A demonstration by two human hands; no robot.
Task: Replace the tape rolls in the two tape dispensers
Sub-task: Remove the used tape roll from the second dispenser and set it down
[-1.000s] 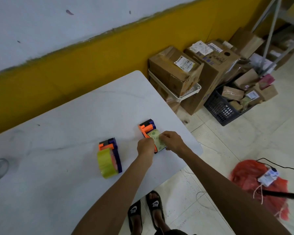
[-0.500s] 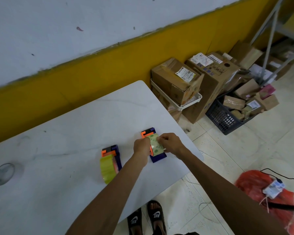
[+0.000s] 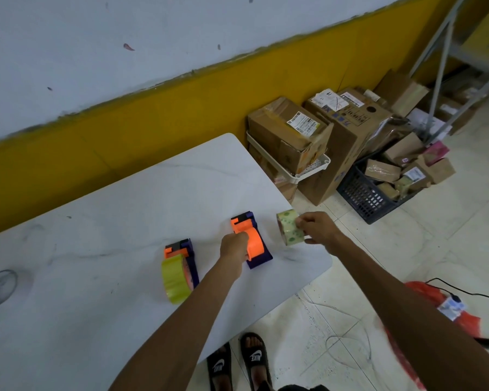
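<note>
Two orange-and-purple tape dispensers lie on the white table [image 3: 124, 210]. The right dispenser [image 3: 251, 241] has its orange hub bare, and my left hand [image 3: 233, 249] grips its left side. My right hand [image 3: 316, 228] holds a pale green patterned tape roll [image 3: 288, 231] just right of that dispenser, near the table's right edge. The left dispenser [image 3: 185, 256] stands untouched with a yellow-green tape roll [image 3: 174, 279] mounted on it.
Cardboard boxes [image 3: 291, 134] on a white rack and a dark crate [image 3: 370, 193] of parcels stand on the floor past the table's right corner. A red bag [image 3: 446, 306] and a black cable lie on the floor at right. My sandalled feet [image 3: 237, 365] show below the table edge.
My right hand has pulled the patterned roll off the right dispenser and carried it to the right. My left hand stays on the dispenser. The camera has tilted slightly.
</note>
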